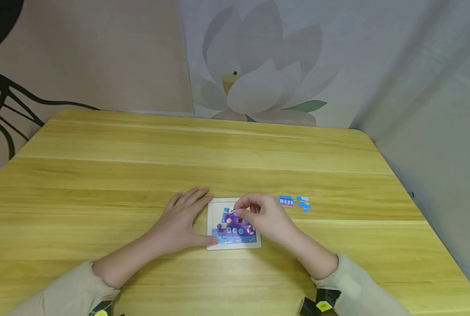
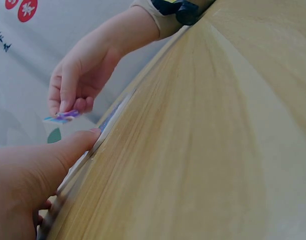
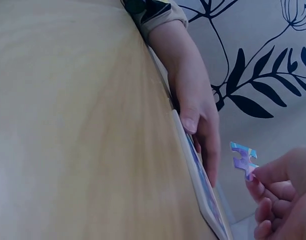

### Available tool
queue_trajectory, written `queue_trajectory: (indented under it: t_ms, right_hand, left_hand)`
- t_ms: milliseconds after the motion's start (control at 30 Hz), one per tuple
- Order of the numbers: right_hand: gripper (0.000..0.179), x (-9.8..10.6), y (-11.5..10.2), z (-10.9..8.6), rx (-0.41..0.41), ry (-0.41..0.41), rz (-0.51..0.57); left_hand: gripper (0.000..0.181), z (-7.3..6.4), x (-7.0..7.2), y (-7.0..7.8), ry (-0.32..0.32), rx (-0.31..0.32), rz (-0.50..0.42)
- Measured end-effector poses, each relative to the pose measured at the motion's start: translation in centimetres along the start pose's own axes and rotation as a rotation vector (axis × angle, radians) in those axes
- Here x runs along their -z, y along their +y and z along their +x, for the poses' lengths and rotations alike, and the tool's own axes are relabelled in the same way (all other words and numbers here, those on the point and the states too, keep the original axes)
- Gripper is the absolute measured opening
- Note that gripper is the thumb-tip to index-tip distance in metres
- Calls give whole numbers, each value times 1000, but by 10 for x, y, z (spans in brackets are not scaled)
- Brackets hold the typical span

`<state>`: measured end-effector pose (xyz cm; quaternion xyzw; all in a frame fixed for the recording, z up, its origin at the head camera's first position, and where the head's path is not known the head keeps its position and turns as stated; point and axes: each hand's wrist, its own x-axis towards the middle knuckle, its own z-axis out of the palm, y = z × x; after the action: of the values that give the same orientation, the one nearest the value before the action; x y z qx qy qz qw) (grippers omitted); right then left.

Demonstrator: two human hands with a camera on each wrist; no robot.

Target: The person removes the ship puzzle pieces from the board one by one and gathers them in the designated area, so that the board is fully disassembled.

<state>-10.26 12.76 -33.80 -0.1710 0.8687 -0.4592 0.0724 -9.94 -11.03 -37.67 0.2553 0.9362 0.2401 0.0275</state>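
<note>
A small jigsaw puzzle in a white-rimmed tray (image 1: pixel 233 247) lies on the table. Its filled part shows a purple and blue picture, while the upper part is bare white. My left hand (image 1: pixel 179 221) rests at the tray's left side with fingers stretched out and the thumb on the lower left corner. Above the tray, my right hand (image 1: pixel 268 216) pinches a purple and blue puzzle piece (image 3: pixel 243 161) between thumb and fingertips. In the right wrist view this piece is held up off the tray. Right of the tray lie loose puzzle pieces (image 1: pixel 286 201), blue, white and pink.
The wooden table (image 1: pixel 140 153) stretches around the tray on all sides. Behind it hangs a curtain (image 1: pixel 318 57) with a large flower print. A black metal chair or rack (image 1: pixel 2 94) stands beyond the table's left corner. Dark devices are strapped at both wrists.
</note>
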Motion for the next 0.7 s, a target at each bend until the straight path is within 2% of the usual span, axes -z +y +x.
queue_trajectory:
  t_ms: [100, 367, 700]
  right_hand:
    - [5, 5, 1, -2, -13, 13, 0]
    - [4, 17, 10, -13, 33, 5, -69]
    - [3, 34, 29, -30, 21, 13, -112]
  left_hand:
    - [109, 0, 0, 0, -3, 1, 0]
    - [109, -1, 0, 0, -6, -2, -1]
    - [109, -1, 0, 0, -10, -2, -10]
